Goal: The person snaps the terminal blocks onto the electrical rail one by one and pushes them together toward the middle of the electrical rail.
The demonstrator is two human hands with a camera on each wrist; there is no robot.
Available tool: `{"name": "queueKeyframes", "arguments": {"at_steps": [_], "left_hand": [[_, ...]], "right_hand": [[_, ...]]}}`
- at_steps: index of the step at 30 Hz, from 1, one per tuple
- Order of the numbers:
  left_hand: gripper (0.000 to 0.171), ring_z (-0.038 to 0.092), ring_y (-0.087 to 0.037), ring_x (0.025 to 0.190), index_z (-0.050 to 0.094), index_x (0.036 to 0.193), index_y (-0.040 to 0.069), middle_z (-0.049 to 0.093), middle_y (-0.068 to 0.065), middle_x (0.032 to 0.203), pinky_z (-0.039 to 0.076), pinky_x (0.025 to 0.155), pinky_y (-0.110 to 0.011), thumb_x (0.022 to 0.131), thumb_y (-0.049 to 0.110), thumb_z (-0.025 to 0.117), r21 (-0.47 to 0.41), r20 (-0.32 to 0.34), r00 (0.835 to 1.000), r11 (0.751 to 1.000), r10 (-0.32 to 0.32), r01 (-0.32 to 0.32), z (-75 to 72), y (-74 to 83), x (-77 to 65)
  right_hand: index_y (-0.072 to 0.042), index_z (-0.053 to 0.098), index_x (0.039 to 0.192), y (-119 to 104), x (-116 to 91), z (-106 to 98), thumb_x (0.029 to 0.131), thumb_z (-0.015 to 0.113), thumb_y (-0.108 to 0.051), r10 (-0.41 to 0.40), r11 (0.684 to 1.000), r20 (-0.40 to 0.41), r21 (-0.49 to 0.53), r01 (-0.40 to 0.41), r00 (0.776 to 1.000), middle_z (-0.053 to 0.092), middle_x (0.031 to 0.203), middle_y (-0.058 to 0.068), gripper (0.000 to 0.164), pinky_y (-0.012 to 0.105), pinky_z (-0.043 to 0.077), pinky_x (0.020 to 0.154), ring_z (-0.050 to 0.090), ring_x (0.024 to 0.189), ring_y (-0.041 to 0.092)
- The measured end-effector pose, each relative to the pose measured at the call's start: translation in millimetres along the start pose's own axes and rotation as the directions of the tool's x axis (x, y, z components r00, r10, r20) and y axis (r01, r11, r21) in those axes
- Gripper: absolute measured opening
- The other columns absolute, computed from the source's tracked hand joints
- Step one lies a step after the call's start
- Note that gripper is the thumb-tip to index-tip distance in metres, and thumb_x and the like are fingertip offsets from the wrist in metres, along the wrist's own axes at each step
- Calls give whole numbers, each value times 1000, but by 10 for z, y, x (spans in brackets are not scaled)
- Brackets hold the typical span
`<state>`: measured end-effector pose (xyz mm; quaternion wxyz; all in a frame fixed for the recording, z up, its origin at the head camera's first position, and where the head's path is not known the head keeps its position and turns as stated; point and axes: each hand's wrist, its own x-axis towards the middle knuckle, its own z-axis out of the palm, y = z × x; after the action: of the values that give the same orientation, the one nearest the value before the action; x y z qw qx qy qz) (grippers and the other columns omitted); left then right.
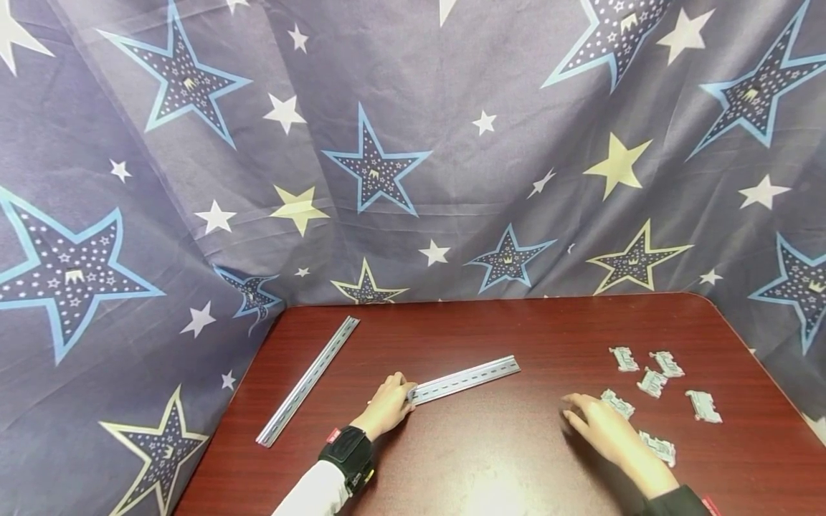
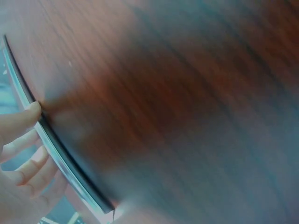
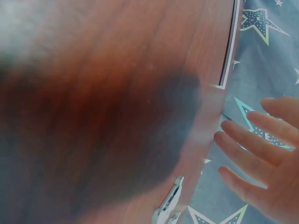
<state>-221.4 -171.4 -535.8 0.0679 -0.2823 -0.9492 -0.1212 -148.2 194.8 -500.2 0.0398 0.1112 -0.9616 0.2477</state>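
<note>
My left hand (image 1: pixel 387 406) holds the near left end of a slotted metal DIN rail (image 1: pixel 466 380), which lies slanted across the middle of the table. In the left wrist view, the thumb presses on the edge of the rail (image 2: pixel 70 170) and the other fingers lie along its far side. Over the right half of the table is my right hand (image 1: pixel 603 426), its fingers extended and holding nothing. Close beside it lies a grey terminal block (image 1: pixel 617 404), partly hidden by the hand. Another terminal block (image 1: pixel 658 448) lies by the right forearm.
A second slotted rail (image 1: pixel 308 382) lies along the left side of the dark red wooden table (image 1: pixel 490 444). Several more terminal blocks (image 1: pixel 652 383) are scattered at the right. A grey curtain (image 1: pixel 413 236) with stars hangs behind the table.
</note>
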Motion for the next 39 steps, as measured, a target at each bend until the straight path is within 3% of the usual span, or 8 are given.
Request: {"name": "queueKeyframes", "arguments": {"at_steps": [6, 11, 18, 25, 32, 39], "left_hand": [[29, 48, -22, 78, 63, 99, 5, 49, -6, 85, 41, 66, -35, 72, 12, 69, 3, 24, 1000, 1000, 7, -7, 3, 49, 44], [34, 48, -21, 79, 63, 100, 4, 49, -6, 86, 40, 65, -34, 70, 17, 71, -17, 28, 999, 999, -31, 31, -4, 19, 34], [40, 47, -21, 79, 61, 100, 1, 47, -5, 85, 40, 67, -36, 67, 22, 73, -34, 24, 997, 996, -79, 80, -31, -93, -58], [40, 48, -23, 82, 61, 99, 0, 48, -7, 85, 40, 69, -39, 66, 20, 73, -69, 10, 992, 990, -125, 125, -65, -172, -165], [40, 48, -23, 79, 61, 98, -1, 49, -8, 83, 40, 68, -39, 66, 19, 73, -76, -9, 988, 985, -154, 153, -60, -234, -220], [35, 46, -21, 76, 63, 93, 0, 48, -6, 80, 38, 66, -36, 65, 19, 73, -87, -28, 987, 984, -158, 155, -58, -245, -238]], "right_hand": [[1, 62, 98, -22, 150, 10, 81, 60, -12, -64, 998, -17, -15, 64, 998, 64, 93, 13, 22, 42, 46, 74, 61, 83, 28], [1, 61, 99, -25, 325, 36, 79, 62, -11, -101, 995, -5, -7, 101, 995, 63, 94, 12, 24, 43, 45, 74, 60, 85, 29], [0, 60, 103, 10, 628, 157, 72, 67, -14, -172, 985, 3, -18, 172, 985, 60, 98, 14, 35, 44, 42, 80, 56, 94, 32], [1, 60, 103, -32, 882, 348, 62, 75, -17, -227, 974, -29, -9, 227, 973, 58, 90, 12, 47, 44, 43, 72, 55, 83, 29], [-2, 61, 104, -118, 1022, 511, 58, 78, -21, -226, 974, -24, -1, 226, 974, 58, 97, 15, 53, 49, 40, 76, 53, 90, 35], [-2, 62, 99, -157, 1090, 629, 57, 79, -18, -251, 968, -23, 24, 251, 968, 59, 93, 13, 49, 45, 41, 77, 55, 88, 32]]}}
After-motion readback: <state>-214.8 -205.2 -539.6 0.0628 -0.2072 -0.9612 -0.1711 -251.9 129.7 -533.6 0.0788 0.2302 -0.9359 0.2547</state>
